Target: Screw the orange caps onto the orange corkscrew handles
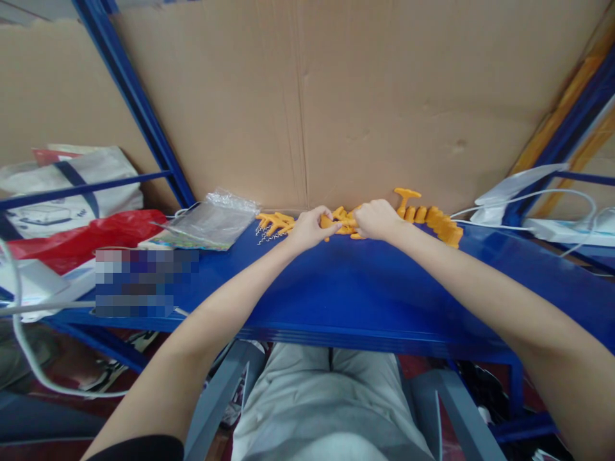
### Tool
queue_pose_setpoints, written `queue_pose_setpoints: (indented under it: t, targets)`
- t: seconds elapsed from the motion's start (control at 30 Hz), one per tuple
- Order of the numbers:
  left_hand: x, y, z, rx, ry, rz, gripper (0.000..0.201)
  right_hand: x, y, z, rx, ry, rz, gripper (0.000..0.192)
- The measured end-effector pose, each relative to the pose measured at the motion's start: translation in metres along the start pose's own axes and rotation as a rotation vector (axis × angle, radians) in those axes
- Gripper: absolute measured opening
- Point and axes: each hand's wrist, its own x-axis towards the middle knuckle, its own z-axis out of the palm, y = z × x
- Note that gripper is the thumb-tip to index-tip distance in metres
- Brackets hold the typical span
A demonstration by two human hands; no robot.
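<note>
My left hand and my right hand meet at the far edge of a blue metal shelf. Both pinch a small orange plastic piece between their fingertips. More orange plastic parts lie just left of my left hand, with thin metal springs or chain by them. To the right of my right hand stands a row of orange parts, one with a T-shaped top.
A cardboard wall closes the back. A clear plastic bag, a red bag and a white bag lie at the left. White cables and a power strip sit at the right. Blue frame posts flank the shelf.
</note>
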Motion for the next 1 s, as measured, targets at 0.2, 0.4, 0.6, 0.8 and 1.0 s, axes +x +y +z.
queue_pose_setpoints:
  t: [0.2,0.4,0.6,0.8,1.0]
  targets:
    - [-0.002,0.009,0.003,0.096,0.029,0.105,0.023,0.005,0.013,0.000,0.042,-0.061,-0.069,0.032]
    - [0.000,0.011,0.004,0.093,0.022,0.139,0.023,0.002,0.013,0.003,0.097,-0.140,-0.060,0.033]
    - [0.006,-0.002,0.002,-0.023,0.044,-0.040,0.028,-0.001,0.003,0.002,-0.010,0.101,-0.015,0.031]
    - [0.004,-0.006,-0.001,0.032,0.003,0.000,0.026,0.008,-0.002,0.010,0.022,-0.012,-0.011,0.030]
    - [0.003,0.000,-0.003,0.116,-0.002,0.121,0.023,0.019,0.005,0.019,0.205,-0.112,-0.090,0.028]
